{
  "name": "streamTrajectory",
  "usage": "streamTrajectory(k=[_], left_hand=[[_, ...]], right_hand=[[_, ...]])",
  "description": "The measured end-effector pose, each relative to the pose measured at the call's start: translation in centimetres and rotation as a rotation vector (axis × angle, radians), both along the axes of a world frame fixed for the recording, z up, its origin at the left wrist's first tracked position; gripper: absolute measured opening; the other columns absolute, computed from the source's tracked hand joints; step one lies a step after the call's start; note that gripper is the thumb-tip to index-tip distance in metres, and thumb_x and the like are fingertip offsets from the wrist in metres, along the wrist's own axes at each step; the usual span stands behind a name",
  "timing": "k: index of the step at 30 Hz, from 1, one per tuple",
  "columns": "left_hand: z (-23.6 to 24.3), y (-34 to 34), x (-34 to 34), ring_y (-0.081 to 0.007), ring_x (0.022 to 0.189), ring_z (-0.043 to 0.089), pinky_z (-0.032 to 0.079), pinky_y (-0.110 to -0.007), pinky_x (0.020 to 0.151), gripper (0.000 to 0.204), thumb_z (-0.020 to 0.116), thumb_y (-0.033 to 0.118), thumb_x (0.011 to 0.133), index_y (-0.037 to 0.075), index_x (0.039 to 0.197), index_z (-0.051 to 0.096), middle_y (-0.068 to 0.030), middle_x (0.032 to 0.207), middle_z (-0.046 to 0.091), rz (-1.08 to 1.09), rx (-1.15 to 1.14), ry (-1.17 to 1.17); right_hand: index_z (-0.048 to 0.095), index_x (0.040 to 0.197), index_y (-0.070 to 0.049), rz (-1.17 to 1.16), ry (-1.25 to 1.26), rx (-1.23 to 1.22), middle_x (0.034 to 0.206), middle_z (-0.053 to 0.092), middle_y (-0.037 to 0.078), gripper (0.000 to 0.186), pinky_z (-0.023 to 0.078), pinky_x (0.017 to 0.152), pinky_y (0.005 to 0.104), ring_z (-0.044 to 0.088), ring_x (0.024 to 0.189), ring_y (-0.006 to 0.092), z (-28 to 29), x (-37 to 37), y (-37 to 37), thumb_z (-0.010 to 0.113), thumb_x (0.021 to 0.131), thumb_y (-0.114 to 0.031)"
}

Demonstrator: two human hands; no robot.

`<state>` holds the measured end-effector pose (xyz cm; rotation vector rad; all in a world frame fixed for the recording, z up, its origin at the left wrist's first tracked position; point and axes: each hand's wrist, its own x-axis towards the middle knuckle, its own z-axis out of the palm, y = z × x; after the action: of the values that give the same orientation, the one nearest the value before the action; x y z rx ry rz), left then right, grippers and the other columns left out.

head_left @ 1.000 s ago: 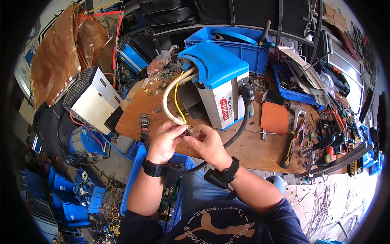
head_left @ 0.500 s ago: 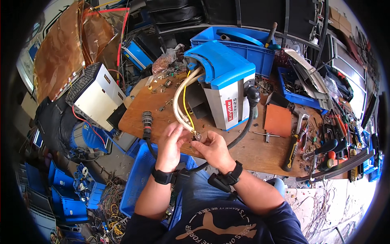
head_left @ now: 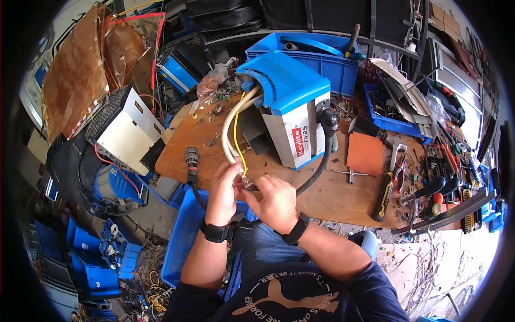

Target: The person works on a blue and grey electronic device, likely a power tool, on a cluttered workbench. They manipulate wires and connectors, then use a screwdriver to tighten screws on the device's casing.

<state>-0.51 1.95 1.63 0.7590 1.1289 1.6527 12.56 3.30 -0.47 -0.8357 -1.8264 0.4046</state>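
A blue and grey machine (head_left: 292,115) stands tilted on the wooden workbench (head_left: 279,185). Cream cables (head_left: 229,134) and a thin yellow wire (head_left: 236,140) curve out of its open side down to my hands. My left hand (head_left: 222,188) grips the cable ends at the bench's front edge. My right hand (head_left: 274,203) pinches a small metal fitting (head_left: 248,183) at those ends, touching the left hand. A thick black cable (head_left: 322,161) loops from the machine past my right hand.
A white metal box (head_left: 126,131) sits at the left. Blue crates (head_left: 322,53) stand behind the machine. An orange plate (head_left: 366,153), a yellow-handled screwdriver (head_left: 384,196) and several hand tools (head_left: 429,182) lie at the right. A black connector (head_left: 191,161) rests by the bench's left edge. Blue bins and wire scraps (head_left: 145,268) cover the floor.
My hands stay together at the cable ends, the fingers shifting slightly around the fitting. The view has moved a little.
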Motion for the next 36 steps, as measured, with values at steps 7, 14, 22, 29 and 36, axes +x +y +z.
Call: streamTrajectory(k=[7, 14, 22, 29, 36], left_hand=[[0.1, 0.3, -1.3, -0.0104, 0.069, 0.058, 0.046, -0.025, 0.062, 0.013, 0.061, 0.019, 0.089, 0.007, 0.095, 0.059, -0.0013, 0.083, 0.063, -0.040, -0.028, -0.010], [-0.2, 1.9, -2.2, -0.0153, 0.074, 0.056, 0.042, -0.029, 0.073, 0.007, 0.061, 0.014, 0.083, 0.008, 0.086, 0.060, -0.0021, 0.079, 0.061, -0.228, -0.089, -0.300], [-0.6, 3.5, -2.3, -0.0171, 0.069, 0.056, 0.046, -0.032, 0.067, 0.010, 0.058, 0.011, 0.085, 0.003, 0.091, 0.059, -0.0043, 0.077, 0.060, -0.208, 0.067, -0.436], [-0.7, 2.9, -3.4, -0.0308, 0.098, 0.063, 0.047, -0.038, 0.088, 0.018, 0.055, 0.017, 0.089, 0.003, 0.099, 0.059, -0.0229, 0.112, 0.064, -0.379, 0.112, -0.320], [-0.5, 1.6, -1.4, -0.0224, 0.094, 0.063, 0.047, -0.031, 0.077, 0.015, 0.057, 0.017, 0.090, 0.006, 0.102, 0.058, -0.0140, 0.106, 0.067, -0.260, 0.073, -0.285]], right_hand=[[0.055, 0.074, -0.008, -0.007, -0.174, 0.144, 0.068, 0.058, 0.008, 0.018, 0.049, 0.059, 0.0392, 0.061, 0.066, 0.0270, 1.2, 0.4, -0.2, 0.067, 0.074, -0.021], [0.059, 0.082, -0.006, -0.008, -0.048, 0.018, 0.073, 0.061, 0.012, 0.022, 0.050, 0.059, 0.0417, 0.062, 0.066, 0.0315, 1.3, 0.2, 0.1, 0.069, 0.073, -0.022], [0.051, 0.070, -0.005, 0.033, 0.042, -0.161, 0.066, 0.060, 0.012, 0.025, 0.048, 0.055, 0.0414, 0.061, 0.061, 0.0329, 0.6, 0.4, 0.2, 0.072, 0.073, -0.017], [0.051, 0.070, -0.003, 0.078, 0.058, -0.312, 0.064, 0.059, 0.013, 0.028, 0.047, 0.053, 0.0383, 0.060, 0.057, 0.0299, -0.4, 0.2, 0.2, 0.073, 0.077, -0.020], [0.061, 0.089, 0.001, 0.181, -0.018, -0.371, 0.071, 0.065, 0.011, 0.020, 0.049, 0.055, 0.0300, 0.063, 0.059, 0.0180, 0.0, 1.2, 0.4, 0.072, 0.078, -0.012]])
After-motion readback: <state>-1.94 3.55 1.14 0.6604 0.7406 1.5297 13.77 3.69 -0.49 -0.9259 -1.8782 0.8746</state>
